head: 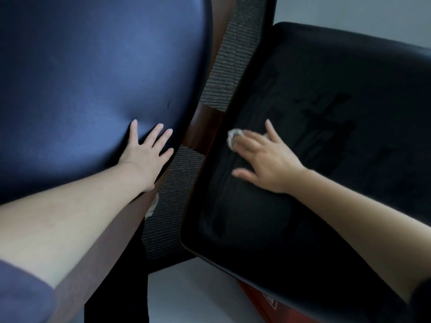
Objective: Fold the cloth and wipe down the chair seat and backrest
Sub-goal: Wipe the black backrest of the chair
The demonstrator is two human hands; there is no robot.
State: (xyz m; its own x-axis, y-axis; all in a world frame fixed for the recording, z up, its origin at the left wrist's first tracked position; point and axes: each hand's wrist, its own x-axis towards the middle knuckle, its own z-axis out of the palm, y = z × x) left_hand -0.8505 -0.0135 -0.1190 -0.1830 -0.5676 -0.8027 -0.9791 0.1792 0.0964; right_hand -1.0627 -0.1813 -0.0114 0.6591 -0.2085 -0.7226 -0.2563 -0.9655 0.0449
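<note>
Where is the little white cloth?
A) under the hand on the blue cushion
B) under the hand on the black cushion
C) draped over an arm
B: the cloth peeks out from under the right hand on the black cushion; the left hand lies bare on the blue cushion.

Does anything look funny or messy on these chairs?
Yes. The black cushion has darker streaky patches beyond the right hand and its cloth, probably damp wipe marks. The blue cushion shows a tiny dark mark.
</note>
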